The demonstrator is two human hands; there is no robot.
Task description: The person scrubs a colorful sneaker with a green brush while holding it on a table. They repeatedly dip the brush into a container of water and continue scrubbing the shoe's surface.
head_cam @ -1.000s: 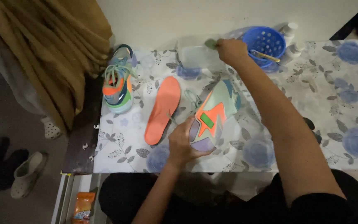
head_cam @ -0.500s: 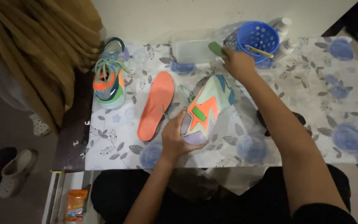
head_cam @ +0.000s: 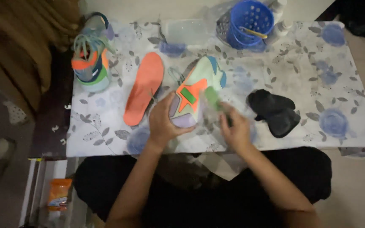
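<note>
Head view: a person sits at a worktop [head_cam: 309,55] covered with a pale cloth printed with blue flowers and grey leaves. The left hand [head_cam: 163,122] holds a multicoloured sneaker [head_cam: 195,90] at its near end, the grip clamped around the lilac toe part, fingers wrapped over the side. The sneaker lies near the middle of the worktop, tipped on its side, showing mint, orange and a green patch, with its blue heel end pointing away from the person.

The right hand [head_cam: 235,128] is just beside the sneaker's right flank, with the grip closed on a small green brush [head_cam: 213,98]; the hand is blurred, so the tool may be a sponge rather than a brush. Its green end touches or nearly touches the shoe's side.

Left of the sneaker lies an orange insole [head_cam: 143,93], flat and slanted. Further left, at the worktop's far corner, stands the second sneaker [head_cam: 90,59], upright, with pale green laces. To the right of the hands rests a crumpled black cloth [head_cam: 275,112]. At the far edge sit a blue perforated basket [head_cam: 250,23] with a thin stick across it and a clear plastic box [head_cam: 186,31].
</note>
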